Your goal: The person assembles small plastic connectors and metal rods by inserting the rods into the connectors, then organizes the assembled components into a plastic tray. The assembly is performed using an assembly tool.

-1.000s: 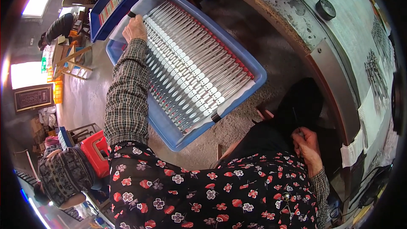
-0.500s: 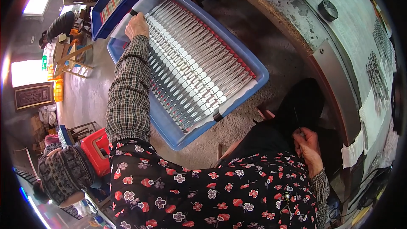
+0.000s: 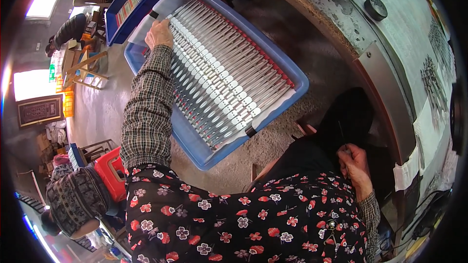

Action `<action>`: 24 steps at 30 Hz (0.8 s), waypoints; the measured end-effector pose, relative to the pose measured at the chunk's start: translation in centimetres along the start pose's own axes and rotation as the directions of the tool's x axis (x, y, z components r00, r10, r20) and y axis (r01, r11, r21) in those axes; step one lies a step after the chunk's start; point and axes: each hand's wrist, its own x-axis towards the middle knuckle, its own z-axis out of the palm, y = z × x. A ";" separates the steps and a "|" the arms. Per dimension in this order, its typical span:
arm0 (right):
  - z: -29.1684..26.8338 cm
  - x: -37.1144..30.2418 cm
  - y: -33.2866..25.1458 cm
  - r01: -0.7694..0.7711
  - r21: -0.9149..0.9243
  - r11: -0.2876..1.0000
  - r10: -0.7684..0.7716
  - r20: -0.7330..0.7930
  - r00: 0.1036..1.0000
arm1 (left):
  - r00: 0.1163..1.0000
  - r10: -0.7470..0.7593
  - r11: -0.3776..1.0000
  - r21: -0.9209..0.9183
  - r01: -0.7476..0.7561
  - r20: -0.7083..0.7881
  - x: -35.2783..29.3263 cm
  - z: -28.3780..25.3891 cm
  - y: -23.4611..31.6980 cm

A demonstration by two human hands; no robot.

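My left hand is at the far left end of a blue plastic tub, fingers curled in at the edge of the rows; what they grip, if anything, is hidden. In the tub lie many slim metal tools, like tweezers, side by side in slanting rows with white tabs across their middles. Over my dark-clothed lap, my right hand is closed in a pinch. A thin, needle-like metal tip sticks up above its fingers; the rest of that piece is hidden.
At my right curves a worktable bearing a black round disc and piles of slim metal tools. A second blue tub stands beyond the first. On the left are a red plastic stool and a seated person.
My left hand has drawn back slightly toward me along the tub's left end, its fingers tucked lower. My right hand stays over my lap, turned a little.
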 end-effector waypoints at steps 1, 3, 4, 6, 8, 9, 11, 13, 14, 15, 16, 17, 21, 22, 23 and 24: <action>0.0 0.0 0.0 -0.001 0.001 1.000 0.001 0.000 1.000 | 1.000 0.002 1.000 0.014 -0.002 0.018 -0.1 0.0 0.1; -0.1 0.0 0.0 0.005 -0.008 1.000 -0.005 0.006 1.000 | 1.000 -0.016 1.000 -0.001 0.016 0.011 -0.1 0.0 0.2; -0.1 0.0 0.0 0.003 -0.007 1.000 -0.003 0.005 1.000 | 0.999 -0.034 0.999 -0.015 0.034 0.002 -0.1 -0.1 0.3; 0.0 0.0 -0.2 0.009 -0.023 1.000 -0.009 0.002 1.000 | 0.997 -0.071 0.997 -0.028 0.071 0.034 -0.2 -0.3 0.5; -0.1 0.2 0.0 0.011 -0.020 1.000 -0.011 0.005 1.000 | 0.992 -0.108 0.993 -0.039 0.111 0.065 -0.2 -0.3 0.6; -0.1 0.2 0.0 0.015 -0.017 1.000 -0.015 0.008 1.000 | 0.992 -0.108 0.993 -0.050 0.111 0.065 -0.1 -0.2 0.4; -0.1 0.2 0.0 0.010 -0.017 1.000 -0.010 0.013 1.000 | 0.992 -0.108 0.992 -0.060 0.112 0.065 0.0 0.0 0.0; -0.1 0.3 0.1 0.005 -0.017 1.000 -0.005 0.014 1.000 | 0.990 -0.130 0.985 -0.104 0.136 0.059 0.2 0.3 -0.1; -0.1 0.4 0.3 0.017 -0.027 0.999 -0.017 0.016 1.000 | 0.990 -0.131 0.985 -0.104 0.136 0.059 0.3 0.3 -0.2; -0.2 0.4 0.5 0.029 -0.037 0.999 -0.029 0.015 0.999 | 0.990 -0.129 0.985 -0.111 0.136 0.064 0.5 0.4 -0.3; -0.2 0.4 0.6 0.030 -0.036 0.999 -0.029 0.014 0.999 | 0.989 -0.128 0.984 -0.118 0.136 0.069 0.6 0.4 -0.4; -0.1 0.5 0.6 0.033 -0.034 0.999 -0.033 0.009 0.999 | 0.989 -0.128 0.984 -0.118 0.135 0.069 0.7 0.5 -0.4; -0.1 0.5 0.6 0.035 -0.029 0.999 -0.035 0.005 0.999 | 0.987 -0.144 0.978 -0.142 0.154 0.078 0.8 0.7 -0.7; -0.1 0.5 0.6 0.034 -0.029 0.999 -0.034 0.005 0.999 | 0.985 -0.150 0.976 -0.145 0.161 0.084 0.8 0.8 -0.7; -0.1 0.5 0.7 0.036 -0.030 0.999 -0.036 0.005 0.999 | 0.985 -0.150 0.976 -0.145 0.161 0.084 0.7 0.8 -0.7; -0.1 0.6 0.7 0.038 -0.032 0.999 -0.038 0.006 0.999 | 0.986 -0.145 0.977 -0.146 0.156 0.082 0.7 0.8 -0.7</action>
